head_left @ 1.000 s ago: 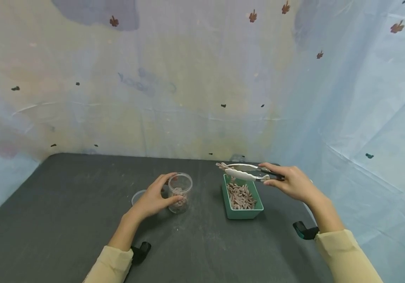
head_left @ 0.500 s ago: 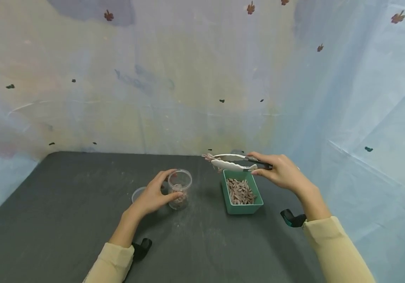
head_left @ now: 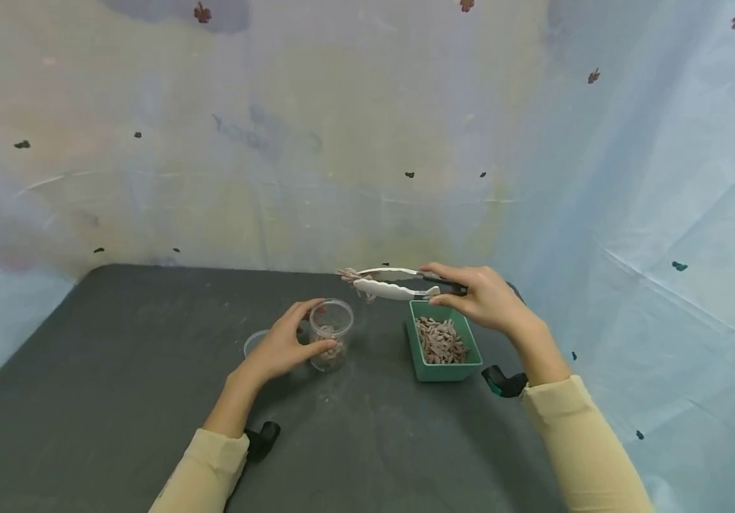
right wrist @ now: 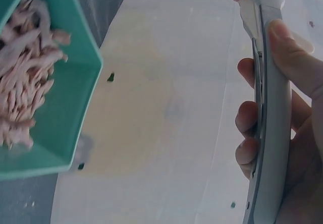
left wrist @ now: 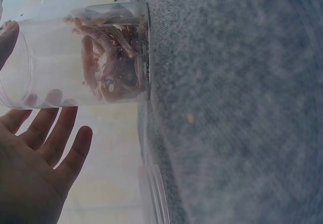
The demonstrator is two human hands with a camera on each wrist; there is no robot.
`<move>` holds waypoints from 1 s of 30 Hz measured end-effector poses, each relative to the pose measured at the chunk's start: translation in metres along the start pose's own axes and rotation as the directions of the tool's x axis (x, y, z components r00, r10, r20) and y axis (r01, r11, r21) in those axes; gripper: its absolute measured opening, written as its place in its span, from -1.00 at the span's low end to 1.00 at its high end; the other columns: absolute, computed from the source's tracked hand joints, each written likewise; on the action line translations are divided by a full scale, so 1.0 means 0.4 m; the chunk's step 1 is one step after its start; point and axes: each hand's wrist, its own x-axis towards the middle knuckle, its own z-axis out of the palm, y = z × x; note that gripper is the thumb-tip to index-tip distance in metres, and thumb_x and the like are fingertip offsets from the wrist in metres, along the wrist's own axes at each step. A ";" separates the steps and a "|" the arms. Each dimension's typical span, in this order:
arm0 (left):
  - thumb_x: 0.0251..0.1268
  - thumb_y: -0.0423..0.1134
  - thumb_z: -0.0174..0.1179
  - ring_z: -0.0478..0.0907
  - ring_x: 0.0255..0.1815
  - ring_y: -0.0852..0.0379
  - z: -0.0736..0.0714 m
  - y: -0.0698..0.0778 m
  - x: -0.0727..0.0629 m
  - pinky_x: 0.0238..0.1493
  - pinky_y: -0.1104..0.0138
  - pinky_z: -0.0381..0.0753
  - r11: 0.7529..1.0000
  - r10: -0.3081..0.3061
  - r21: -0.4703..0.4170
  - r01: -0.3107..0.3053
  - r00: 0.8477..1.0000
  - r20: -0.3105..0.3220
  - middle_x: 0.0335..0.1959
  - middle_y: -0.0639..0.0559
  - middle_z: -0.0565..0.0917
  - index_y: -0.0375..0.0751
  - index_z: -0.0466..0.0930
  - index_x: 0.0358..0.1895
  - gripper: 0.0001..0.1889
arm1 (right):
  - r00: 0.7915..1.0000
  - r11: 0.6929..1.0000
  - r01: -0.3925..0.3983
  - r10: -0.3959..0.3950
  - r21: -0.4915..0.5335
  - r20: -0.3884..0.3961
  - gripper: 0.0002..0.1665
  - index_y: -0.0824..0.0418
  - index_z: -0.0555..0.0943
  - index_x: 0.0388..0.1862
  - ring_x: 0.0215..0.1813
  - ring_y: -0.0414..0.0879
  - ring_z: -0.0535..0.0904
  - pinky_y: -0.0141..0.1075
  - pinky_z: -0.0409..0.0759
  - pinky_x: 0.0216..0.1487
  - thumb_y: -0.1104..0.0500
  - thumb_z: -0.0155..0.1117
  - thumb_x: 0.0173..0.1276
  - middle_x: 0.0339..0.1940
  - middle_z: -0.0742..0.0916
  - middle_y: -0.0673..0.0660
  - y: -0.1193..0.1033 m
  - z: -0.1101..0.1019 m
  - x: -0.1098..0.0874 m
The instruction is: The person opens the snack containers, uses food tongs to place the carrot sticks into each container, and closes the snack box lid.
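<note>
- One pair of tongs, white-ended, raised clear of the table. Held in the right hand, thumb on one arm, fingers on the other, squeezed part-way.
- One clump of pale strips, meat-like, pinched at the tong tips, ends poking out and dangling. Position: near the jar's mouth and apart from it; whether any part lies directly above cannot be told.
- One clear jar, upright on the table, uncovered, with some strips at the bottom. Held by the left hand, thumb on one side, fingers on the other, spread to the jar's width; firmness cannot be judged.
- One green container, to the right of the jar, holding a heap of loose strips.
- One round clear piece, probably a lid, on the table beside the left hand, partly hidden by it.
- Risks, as judged: dangling ends could slip onto the table if the squeeze slackens; overhanging strips could catch the rim if the tips come in off-centre; a knock from the tongs could tip the jar should the hold prove light.
</note>
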 end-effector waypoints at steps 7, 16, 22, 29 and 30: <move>0.30 0.16 0.44 0.41 0.43 -0.18 0.002 0.000 0.004 0.31 -0.16 0.50 1.000 0.021 -0.008 -0.021 1.000 -0.004 0.49 -0.10 0.37 0.01 0.20 0.63 -0.08 | 0.999 0.999 0.007 -0.009 0.035 0.042 -0.30 0.02 0.55 0.48 -0.60 -0.27 0.13 -0.30 0.25 -0.46 0.09 0.51 0.38 -0.63 0.34 -0.07 -0.026 0.030 0.042; 0.30 0.22 0.42 0.42 0.41 -0.28 -0.006 0.007 0.000 0.29 -0.19 0.51 1.000 -0.024 -0.013 0.024 1.000 0.014 0.56 -0.13 0.29 -0.04 0.17 0.64 -0.04 | 0.997 0.998 0.020 -0.025 0.061 0.071 -0.29 -0.01 0.53 0.51 -0.59 -0.24 0.22 -0.27 0.34 -0.44 0.08 0.48 0.40 -0.37 0.69 -0.01 -0.055 0.076 0.078; 0.29 0.22 0.43 0.39 0.44 -0.35 -0.006 0.012 -0.002 0.30 -0.22 0.49 0.997 -0.073 -0.023 0.074 0.997 0.028 0.61 -0.23 0.22 -0.17 0.11 0.66 0.03 | 0.994 0.998 0.027 -0.032 0.054 0.103 -0.30 0.04 0.53 0.51 -0.58 -0.25 0.34 -0.26 0.41 -0.43 0.04 0.47 0.41 0.22 0.76 0.03 -0.065 0.097 0.081; 0.31 0.14 0.44 0.37 0.46 -0.31 -0.013 0.010 -0.013 0.32 -0.20 0.48 0.998 -0.050 -0.032 0.050 0.999 0.022 0.57 -0.27 0.26 -0.22 0.12 0.65 0.00 | 0.987 0.999 -0.016 0.008 0.052 0.162 -0.29 -0.03 0.50 0.54 -0.46 -0.23 0.51 -0.25 0.50 -0.34 0.01 0.44 0.44 0.26 0.74 -0.02 -0.080 0.113 0.079; 0.31 0.13 0.44 0.39 0.45 -0.30 -0.014 0.009 -0.015 0.32 -0.19 0.49 0.998 -0.045 -0.032 0.046 0.999 0.019 0.55 -0.26 0.29 -0.22 0.14 0.64 -0.01 | 0.985 0.999 -0.018 0.009 0.050 0.170 -0.29 -0.03 0.49 0.54 -0.46 -0.24 0.51 -0.25 0.50 -0.34 0.00 0.43 0.44 0.27 0.73 -0.03 -0.082 0.114 0.079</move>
